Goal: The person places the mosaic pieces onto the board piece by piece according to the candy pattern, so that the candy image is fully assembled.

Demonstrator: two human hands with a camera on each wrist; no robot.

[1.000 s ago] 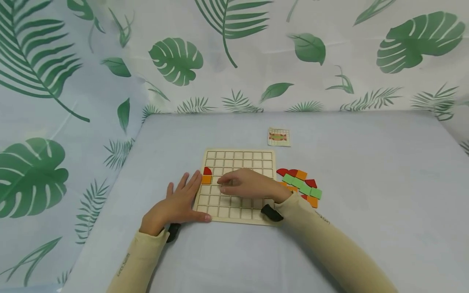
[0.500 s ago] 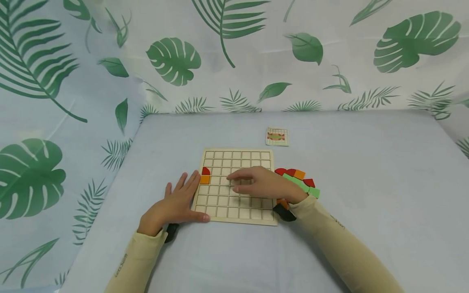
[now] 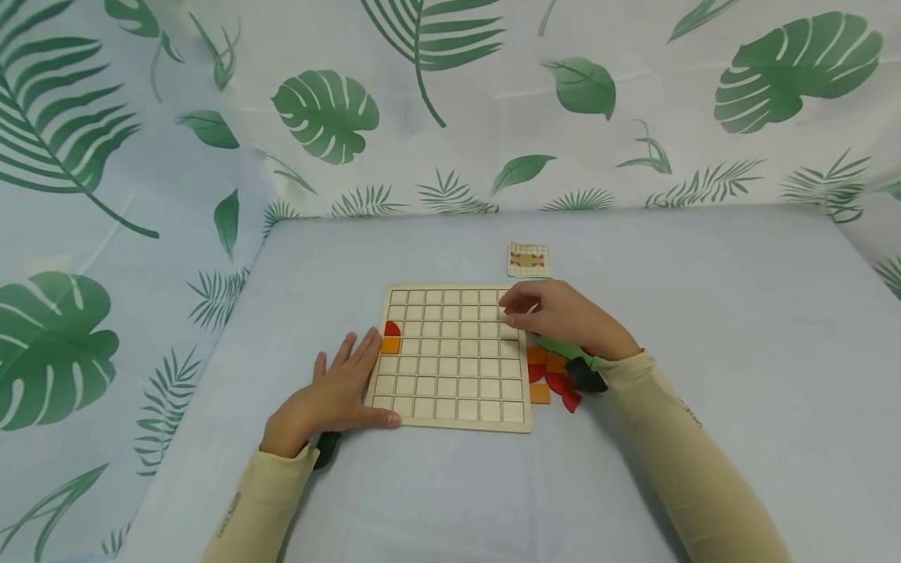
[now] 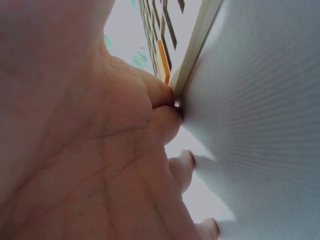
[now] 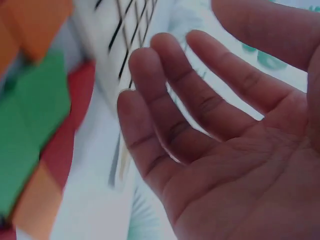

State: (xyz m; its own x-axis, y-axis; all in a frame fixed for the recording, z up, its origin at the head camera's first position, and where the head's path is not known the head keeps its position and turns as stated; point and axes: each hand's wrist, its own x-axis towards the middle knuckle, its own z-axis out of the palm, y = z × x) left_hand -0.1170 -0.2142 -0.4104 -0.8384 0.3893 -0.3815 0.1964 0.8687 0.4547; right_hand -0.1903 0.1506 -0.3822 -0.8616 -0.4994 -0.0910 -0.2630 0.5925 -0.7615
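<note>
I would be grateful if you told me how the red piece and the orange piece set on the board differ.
The red piece has a curved edge and leaves a corner of its cell bare, while the orange piece is square and fills its cell. In the head view, the red piece lies just above the orange piece. Both sit in the leftmost column of the board.

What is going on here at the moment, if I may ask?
A person's left hand rests against the left edge of a pale grid board. The right hand, holding nothing, hovers over its right edge. On the board, a red piece and an orange square sit in the left column. Loose colored pieces lie to the right; a patterned card lies beyond.
</note>
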